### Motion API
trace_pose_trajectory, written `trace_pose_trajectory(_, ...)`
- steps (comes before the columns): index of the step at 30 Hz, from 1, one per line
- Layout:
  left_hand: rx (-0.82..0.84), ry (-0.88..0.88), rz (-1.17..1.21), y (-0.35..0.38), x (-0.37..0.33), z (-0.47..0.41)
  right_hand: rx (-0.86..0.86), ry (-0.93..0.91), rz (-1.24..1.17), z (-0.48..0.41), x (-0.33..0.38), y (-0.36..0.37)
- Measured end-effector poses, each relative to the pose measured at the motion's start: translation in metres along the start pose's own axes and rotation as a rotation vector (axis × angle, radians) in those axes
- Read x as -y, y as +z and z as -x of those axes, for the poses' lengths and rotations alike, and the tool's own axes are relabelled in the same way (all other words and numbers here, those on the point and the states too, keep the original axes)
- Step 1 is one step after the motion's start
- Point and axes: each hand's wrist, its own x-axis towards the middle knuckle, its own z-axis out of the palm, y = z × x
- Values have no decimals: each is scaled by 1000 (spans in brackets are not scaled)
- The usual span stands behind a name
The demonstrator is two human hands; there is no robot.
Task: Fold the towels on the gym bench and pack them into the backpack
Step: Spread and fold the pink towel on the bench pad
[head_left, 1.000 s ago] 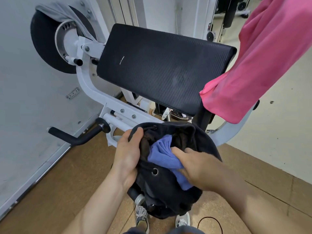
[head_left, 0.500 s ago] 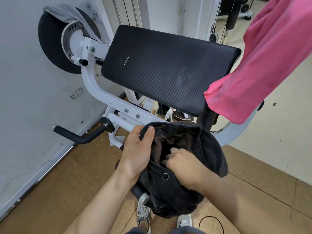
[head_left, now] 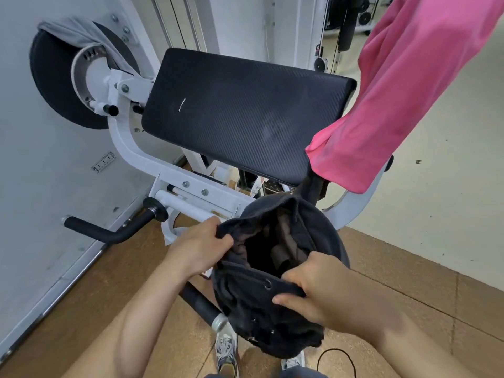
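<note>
Black backpack [head_left: 272, 304]: held near centre of the view, below the near edge of the counter [head_left: 245, 118], its mouth pulled open toward the camera, dark brownish lining visible inside; contents too dark to tell. Left hand [head_left: 200, 248]: on the left rim of the backpack mouth, fingers [head_left: 222, 241] clenched on a fold of the black fabric. Right hand [head_left: 313, 287]: on the near right rim beside a metal eyelet [head_left: 268, 284], fingers curled over the edge and pinching the fabric against the thumb. Counter: black padded surface with a woven texture, tilted, mounted on a white machine frame [head_left: 141, 159]; top bare. Pink towel [head_left: 403, 85]: hanging at the right, from above the view down past the right end of the counter, lower edge just above the backpack's far side. Grey towel [head_left: 87, 36]: draped over the black weight plate [head_left: 51, 85] at the far left. Black handle grip [head_left: 109, 230]: projecting left from the frame, near the left hand. Floor [head_left: 81, 309]: brown cork-like surface near, pale beyond at the right. Two sneakers [head_left: 226, 350]: at the bottom edge, beneath the backpack.
</note>
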Motion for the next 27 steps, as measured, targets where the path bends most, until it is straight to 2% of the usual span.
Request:
trace_pose_trajectory(1,39,14,-307,-1,1,-6,7,-28,34,2,5,-1)
trace_pose_trajectory(2,38,48,-468,3,1,-13,3,-70,56,2,6,2)
trace_pose_trajectory(3,27,101,-505,12,-3,-20,2,-108,67,1,7,4)
trace_pose_trajectory(7,38,136,-73,61,-26,-48,19,-126,77,4,-3,17)
trace_pose_trajectory(9,-30,134,-23,71,-30,-60,-32,-106,45,16,-10,14)
trace_pose_trajectory(11,-138,150,21,67,-32,-62,-141,2,-102,32,-22,10)
trace_pose_trajectory(13,-262,182,-94,62,-34,-54,-286,125,-262,43,-33,9)
trace_pose_trajectory(15,-347,371,-347,61,-41,-37,-366,177,-236,48,-38,12)
trace_pose_trajectory(16,-255,528,-356,64,-46,-30,-381,184,-223,49,-39,15)
trace_pose_trajectory(17,-44,658,-267,66,-51,-21,-395,197,-236,51,-39,16)
trace_pose_trajectory(18,271,706,-120,67,-57,-10,-421,229,-259,53,-42,14)
trace_pose_trajectory(19,578,655,-13,68,-62,-1,-452,277,-278,54,-46,12)
trace_pose_trajectory(20,750,595,15,71,-63,5,-478,330,-290,55,-50,9)
trace_pose_trajectory(21,778,595,-28,76,-61,8,-501,376,-306,55,-54,5)
trace_pose_trajectory(22,673,645,-139,80,-59,11,-520,413,-318,54,-56,0)
trace_pose_trajectory(24,311,821,-412,87,-56,14,-459,483,-290,49,-65,-6)
trace_pose_trajectory(27,12,1070,-561,86,-58,23,-163,702,-142,39,-95,2)
